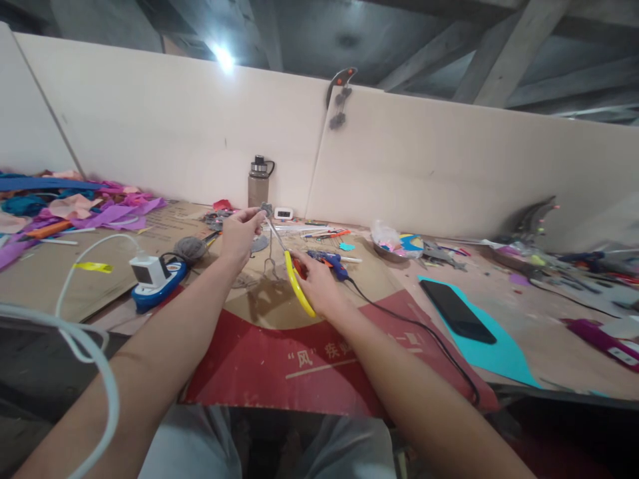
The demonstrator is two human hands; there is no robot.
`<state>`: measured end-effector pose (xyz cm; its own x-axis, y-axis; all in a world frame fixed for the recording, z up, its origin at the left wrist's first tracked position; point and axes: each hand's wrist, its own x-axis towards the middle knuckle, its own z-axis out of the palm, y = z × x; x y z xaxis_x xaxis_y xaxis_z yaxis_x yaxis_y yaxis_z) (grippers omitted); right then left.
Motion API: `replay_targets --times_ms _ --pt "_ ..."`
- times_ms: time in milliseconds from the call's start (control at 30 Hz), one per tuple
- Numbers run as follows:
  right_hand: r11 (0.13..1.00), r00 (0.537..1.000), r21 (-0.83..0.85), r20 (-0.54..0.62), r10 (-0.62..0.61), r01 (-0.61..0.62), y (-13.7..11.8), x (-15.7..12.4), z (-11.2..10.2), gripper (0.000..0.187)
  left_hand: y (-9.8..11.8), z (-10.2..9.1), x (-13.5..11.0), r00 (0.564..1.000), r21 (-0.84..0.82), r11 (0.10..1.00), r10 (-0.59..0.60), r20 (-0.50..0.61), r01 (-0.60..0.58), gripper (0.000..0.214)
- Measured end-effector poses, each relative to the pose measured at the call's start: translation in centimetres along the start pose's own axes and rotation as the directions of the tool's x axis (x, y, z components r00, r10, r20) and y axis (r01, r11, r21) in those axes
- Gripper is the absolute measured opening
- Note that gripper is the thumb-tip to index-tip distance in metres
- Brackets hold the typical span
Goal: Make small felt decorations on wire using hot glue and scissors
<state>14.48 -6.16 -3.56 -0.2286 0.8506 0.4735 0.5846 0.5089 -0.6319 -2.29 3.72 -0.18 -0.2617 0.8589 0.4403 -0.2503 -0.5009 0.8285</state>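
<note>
— Pinching what, left hand [242, 234]?
— Small grey piece [265, 209], fingertips closed on it, raised above the cardboard sheet [319, 362], mid-bench. Thin wire [270, 256] hangs beneath it.
— Right hand [319, 285]?
— Fingers wrapped round yellow-handled scissors [294, 276]; blades run up to the grey piece, touching or not, cannot tell.
— Nearby?
— Blue glue gun [330, 263] just beyond right hand, cord trailing right. Black phone [456, 311] on cyan sheet [504, 352], well apart. Steel bottle [258, 181] against back wall.

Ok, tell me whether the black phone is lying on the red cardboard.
No, the black phone lies on the teal paper sheet, to the right of the red cardboard.
</note>
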Motion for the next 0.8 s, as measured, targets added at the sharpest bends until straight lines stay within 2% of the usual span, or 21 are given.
replay_targets --times_ms 200,567,700,800 --pt "0.999 1.0 0.052 -0.009 -0.003 0.003 -0.1 0.0 -0.2 0.041 0.0 0.0 -0.3 0.999 0.061 0.998 0.022 -0.046 -0.019 0.02" --pt "0.999 1.0 0.04 0.004 0.011 -0.011 -0.2 0.3 0.0 0.041 -0.4 0.5 -0.6 0.998 -0.082 0.995 -0.048 0.051 0.052 0.016" --pt "1.0 0.999 -0.01 -0.033 -0.006 0.006 -0.2 0.3 -0.1 0.044 0.3 0.6 -1.0 0.993 -0.137 0.986 -0.089 0.074 0.098 0.013" --pt "0.993 0.997 -0.116 -0.07 0.023 -0.031 -0.3 0.3 -0.2 0.047 0.6 0.7 -1.2 0.99 -0.147 0.982 -0.104 0.098 0.117 0.01"
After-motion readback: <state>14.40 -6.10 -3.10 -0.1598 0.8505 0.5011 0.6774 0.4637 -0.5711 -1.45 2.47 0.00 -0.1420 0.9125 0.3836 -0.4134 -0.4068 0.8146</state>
